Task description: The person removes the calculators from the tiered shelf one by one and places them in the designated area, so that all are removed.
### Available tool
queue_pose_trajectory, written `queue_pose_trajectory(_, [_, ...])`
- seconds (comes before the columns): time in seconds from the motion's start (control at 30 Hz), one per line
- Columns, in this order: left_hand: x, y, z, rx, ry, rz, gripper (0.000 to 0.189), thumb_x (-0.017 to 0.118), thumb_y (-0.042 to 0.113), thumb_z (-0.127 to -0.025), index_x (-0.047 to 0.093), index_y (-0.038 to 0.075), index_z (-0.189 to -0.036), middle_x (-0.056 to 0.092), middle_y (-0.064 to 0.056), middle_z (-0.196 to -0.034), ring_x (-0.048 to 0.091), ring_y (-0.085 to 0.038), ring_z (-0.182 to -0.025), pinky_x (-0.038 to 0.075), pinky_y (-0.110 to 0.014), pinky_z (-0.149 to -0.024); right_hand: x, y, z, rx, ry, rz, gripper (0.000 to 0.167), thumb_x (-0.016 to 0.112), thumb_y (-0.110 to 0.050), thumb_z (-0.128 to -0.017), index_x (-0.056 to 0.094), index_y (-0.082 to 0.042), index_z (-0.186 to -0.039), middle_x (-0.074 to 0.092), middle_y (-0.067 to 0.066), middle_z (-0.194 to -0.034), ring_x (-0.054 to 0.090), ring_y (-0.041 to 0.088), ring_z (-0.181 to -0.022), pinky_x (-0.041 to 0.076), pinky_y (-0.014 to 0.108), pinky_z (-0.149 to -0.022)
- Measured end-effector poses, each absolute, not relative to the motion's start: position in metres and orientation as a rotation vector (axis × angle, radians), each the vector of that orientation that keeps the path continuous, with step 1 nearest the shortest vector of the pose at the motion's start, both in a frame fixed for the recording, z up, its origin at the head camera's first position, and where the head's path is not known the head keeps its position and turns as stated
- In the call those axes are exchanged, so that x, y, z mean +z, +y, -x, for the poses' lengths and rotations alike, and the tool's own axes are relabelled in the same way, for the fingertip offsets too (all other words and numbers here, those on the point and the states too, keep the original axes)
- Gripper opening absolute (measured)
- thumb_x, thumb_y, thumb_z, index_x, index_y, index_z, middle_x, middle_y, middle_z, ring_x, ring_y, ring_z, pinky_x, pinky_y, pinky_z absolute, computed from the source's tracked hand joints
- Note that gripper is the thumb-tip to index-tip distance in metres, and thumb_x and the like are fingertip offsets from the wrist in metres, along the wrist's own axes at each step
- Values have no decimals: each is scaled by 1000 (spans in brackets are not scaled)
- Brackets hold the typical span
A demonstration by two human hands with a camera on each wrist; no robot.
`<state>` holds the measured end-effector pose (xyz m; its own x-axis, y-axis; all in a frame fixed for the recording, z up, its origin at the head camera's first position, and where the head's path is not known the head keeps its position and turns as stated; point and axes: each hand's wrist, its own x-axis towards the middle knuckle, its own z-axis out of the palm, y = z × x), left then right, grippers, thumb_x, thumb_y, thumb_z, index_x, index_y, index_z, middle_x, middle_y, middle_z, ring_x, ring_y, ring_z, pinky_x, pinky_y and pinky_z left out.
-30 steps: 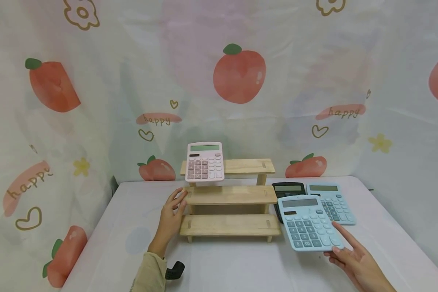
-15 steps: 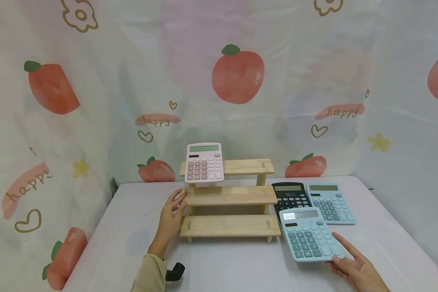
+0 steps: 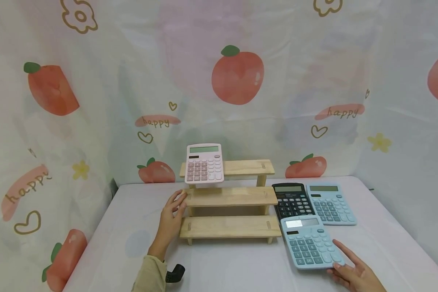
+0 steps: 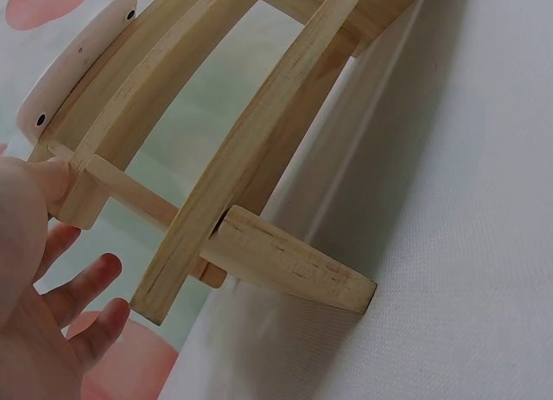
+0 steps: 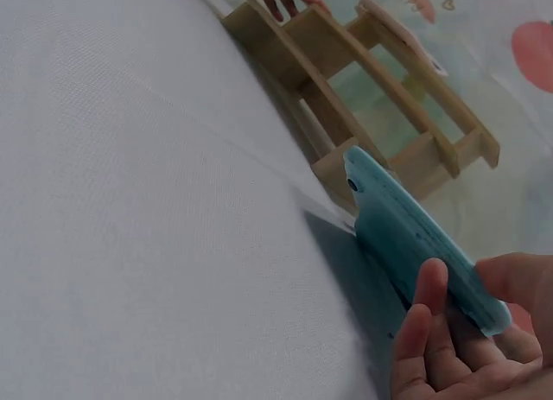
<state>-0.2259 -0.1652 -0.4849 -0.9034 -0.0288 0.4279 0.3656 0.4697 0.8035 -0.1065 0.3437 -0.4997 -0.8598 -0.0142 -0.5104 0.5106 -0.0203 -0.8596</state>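
A light blue calculator is pinched at its lower right corner by my right hand, thumb on the key side and fingers beneath. The right wrist view shows this calculator edge-on, tilted, with a shadow on the cloth below. My left hand touches the left end of the middle shelf of a three-tier wooden stand. In the left wrist view, its other fingers spread loosely beside the stand. A pink calculator leans upright at the left of the top shelf.
Right of the stand lie a black calculator and a second light blue calculator, side by side. The held one overlaps the black one's lower edge in the head view. A black curved object shows by my left sleeve. Printed cloth hangs behind.
My right hand has lowered the light blue calculator toward the table's front, uncovering more of the black calculator. My left hand stays at the stand.
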Motion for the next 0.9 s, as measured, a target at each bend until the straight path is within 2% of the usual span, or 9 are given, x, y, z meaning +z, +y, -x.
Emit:
queue_pose_trajectory(0.17, [-484,-165,225,-1435,-2347,280,40,56,20,-105,59,2,-141,46,-15,-156,46,-40,-142,48,-58,-99,-504,352,106,-1953,1813,-410,98,59,-11,-102,-20,-15,-160,75,-4,-97,74,10,-91,59,27,-83])
queue_pose_trajectory(0.33, [-483,-165,225,-1431,-2342,283,39,56,19,-105,60,2,-140,47,-16,-155,48,-39,-141,48,-57,-99,-507,357,106,-1961,1758,-337,105,63,-19,-101,-25,-22,-158,76,-1,-98,74,11,-93,58,26,-86])
queue_pose_trajectory(0.6, [-484,-165,225,-1416,-2333,284,39,56,20,-104,61,1,-139,48,-17,-154,49,-40,-139,49,-57,-97,-500,356,110,-1801,1922,-286,97,58,-22,-104,-22,-7,-157,77,5,-100,73,14,-93,59,27,-83])
queue_pose_trajectory(0.73, [-485,-165,225,-1425,-2336,276,40,56,21,-104,60,2,-139,48,-16,-155,49,-39,-140,49,-58,-98,-496,355,112,-1674,2035,-292,92,55,-29,-105,-14,-3,-159,71,9,-115,72,17,-98,59,31,-85])
queue_pose_trajectory(0.9, [-486,-166,226,-1431,-2338,269,40,57,21,-104,60,2,-139,48,-15,-155,48,-39,-141,48,-58,-99,-489,359,112,-1534,2108,-221,86,48,-36,-108,-10,1,-158,51,37,-138,72,23,-104,59,37,-88])
